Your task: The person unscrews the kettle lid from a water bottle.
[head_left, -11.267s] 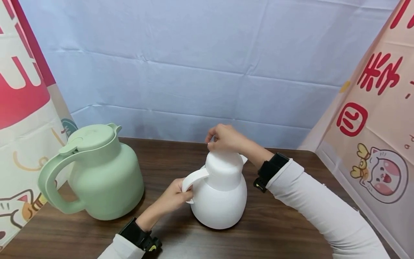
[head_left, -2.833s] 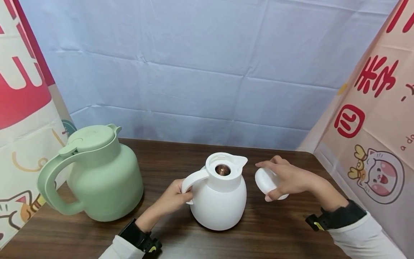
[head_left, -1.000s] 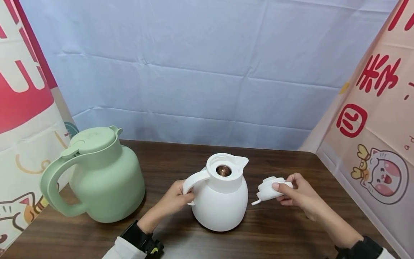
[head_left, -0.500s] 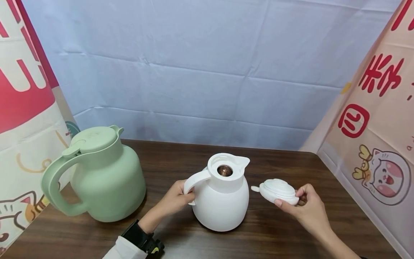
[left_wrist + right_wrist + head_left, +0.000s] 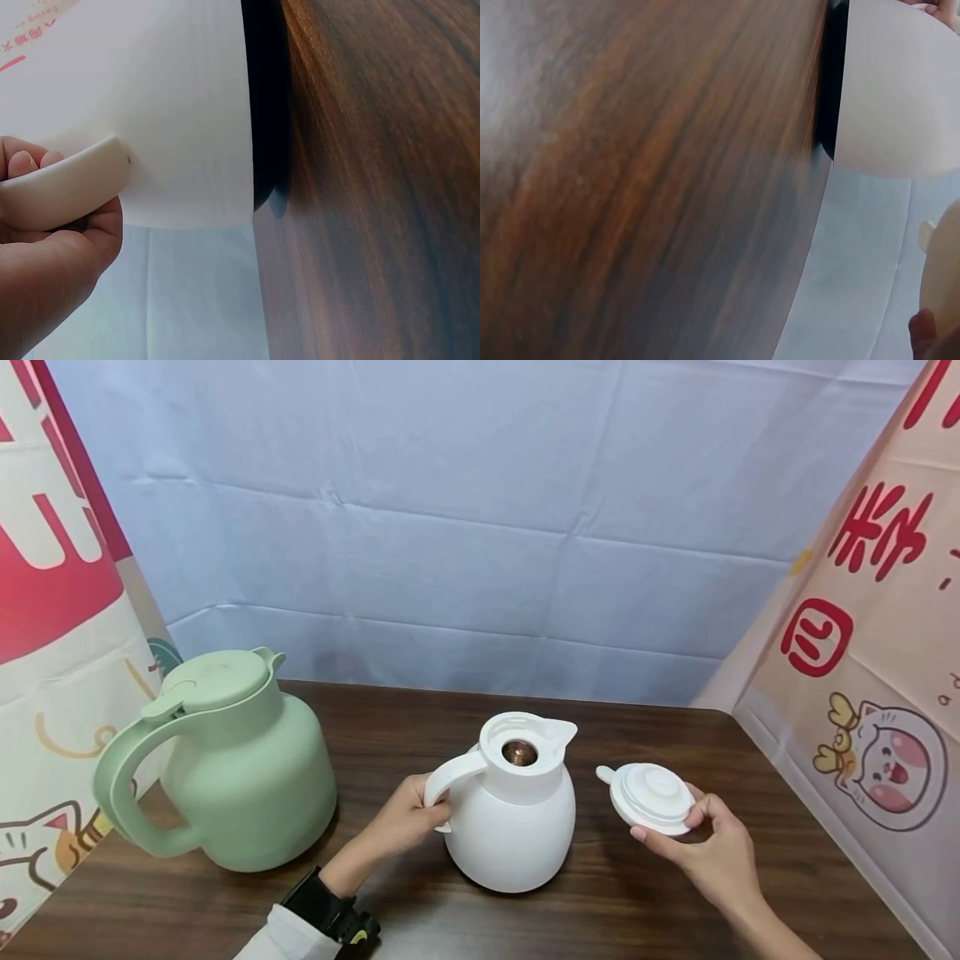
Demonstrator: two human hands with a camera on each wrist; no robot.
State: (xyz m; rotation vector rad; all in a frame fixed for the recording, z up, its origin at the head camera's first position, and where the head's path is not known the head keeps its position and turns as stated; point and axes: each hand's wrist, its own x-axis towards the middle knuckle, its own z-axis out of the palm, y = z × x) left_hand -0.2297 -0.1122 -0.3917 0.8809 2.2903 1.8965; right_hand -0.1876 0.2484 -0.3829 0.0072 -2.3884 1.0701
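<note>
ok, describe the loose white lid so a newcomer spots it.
On the brown wooden table, find the white jug in the middle. To its right, the right grip pinches a round white lid, ringed, with a small tab pointing toward the jug. Unlike the green lid seated on the green jug, this one is white and off any jug.

Red Chinese characters (image 5: pixel 877 531), small "a" (image 5: pixel 943 700) on pinkish cloth (image 5: pixel 780 718); left wrist view's red print (image 5: pixel 28 36) illegible.

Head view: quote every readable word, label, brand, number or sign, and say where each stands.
"米": left half of the large red character, right banner; other half unclear.
"a": small letter there; the rest is cut off.
Top red strokes and red stamp there: unreadable.
Left banner: marks unreadable.
White jug, green jug: no text visible.
</note>
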